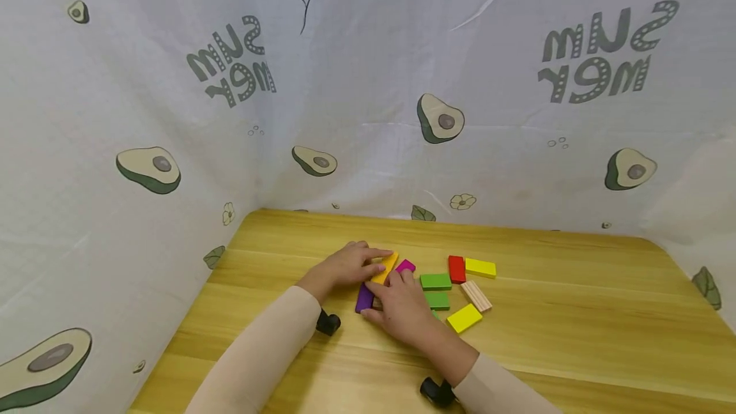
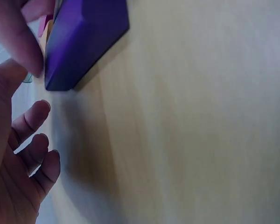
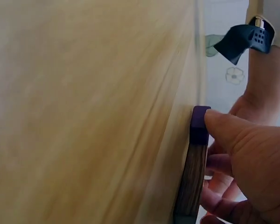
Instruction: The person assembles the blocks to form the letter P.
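Both hands work at a row of small coloured blocks on the wooden table. My left hand (image 1: 351, 264) lies over an orange block (image 1: 385, 268), forefinger straight along its far end and thumb at its side. In the left wrist view, the other fingers (image 2: 35, 144) hang loosely bent. My right hand (image 1: 402, 308) pinches a purple block (image 1: 364, 299) between thumb and forefinger at the near end of the row. A dark wood-grained block (image 3: 191, 179) adjoins it in the right wrist view. Just beyond the right hand sits a magenta block (image 1: 406, 266).
Right of the hands lie green blocks (image 1: 435, 282), a red block (image 1: 457, 269), yellow blocks (image 1: 480, 268) and a striped wooden block (image 1: 476, 296). A patterned curtain (image 1: 368, 82) hangs behind the table (image 1: 575, 324). Each wrist wears a black camera (image 1: 328, 323).
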